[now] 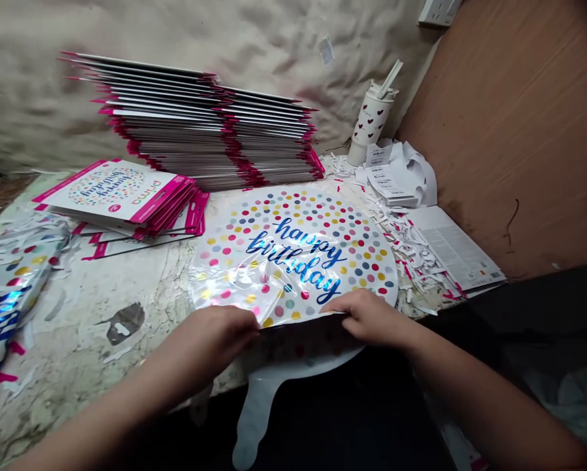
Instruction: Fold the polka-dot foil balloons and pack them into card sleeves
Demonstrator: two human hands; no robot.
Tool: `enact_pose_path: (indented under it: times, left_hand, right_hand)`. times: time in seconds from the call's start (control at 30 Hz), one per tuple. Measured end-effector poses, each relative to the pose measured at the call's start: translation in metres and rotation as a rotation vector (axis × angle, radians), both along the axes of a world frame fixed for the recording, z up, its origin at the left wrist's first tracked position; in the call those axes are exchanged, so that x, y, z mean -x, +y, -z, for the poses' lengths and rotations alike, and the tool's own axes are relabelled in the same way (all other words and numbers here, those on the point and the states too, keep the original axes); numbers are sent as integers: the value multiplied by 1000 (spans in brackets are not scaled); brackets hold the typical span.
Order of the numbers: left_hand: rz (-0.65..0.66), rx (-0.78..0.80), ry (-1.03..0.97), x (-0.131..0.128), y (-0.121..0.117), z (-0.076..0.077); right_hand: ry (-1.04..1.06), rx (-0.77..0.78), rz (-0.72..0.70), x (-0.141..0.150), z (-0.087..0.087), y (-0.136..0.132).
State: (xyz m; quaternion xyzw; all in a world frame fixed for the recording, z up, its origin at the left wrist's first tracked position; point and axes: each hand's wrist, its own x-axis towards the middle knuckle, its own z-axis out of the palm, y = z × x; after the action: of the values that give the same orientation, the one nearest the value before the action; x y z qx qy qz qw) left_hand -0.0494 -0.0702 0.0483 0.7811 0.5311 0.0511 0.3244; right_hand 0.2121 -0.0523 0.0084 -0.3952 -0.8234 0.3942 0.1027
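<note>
From the head camera I see the foil balloon point(293, 255), thin, glossy and crinkled, round with coloured dots and shiny blue lettering, its pale tail point(254, 418) tapering below the near edge. The left hand point(227, 333) comes in low with curled fingers, pinching that edge; the right hand point(372, 317) angles in opposite, thumb and fingers pinching it too. The balloon lies between and beyond both hands. Behind the balloon stand stacked card packets point(215, 131); right of it lie paper shreds point(416, 255).
</note>
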Motion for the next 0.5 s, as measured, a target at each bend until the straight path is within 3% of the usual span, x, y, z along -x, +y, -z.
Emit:
enact_pose_path:
  times: [0.1,0.2,0.37,0.5]
  left_hand:
    - [-179,84,-169,12,-4,2]
    - [-280,90,-291,6,-4,6]
    - [-139,-93,-107,-16,-2,8]
    - [-42,-160,14,-17,-10,15]
  right_hand:
    - [61,17,76,-6,10,9]
    - [16,-63,110,-1,6,10]
    - [125,14,-2,27,-19,5]
    - [172,3,64,46,-9,14]
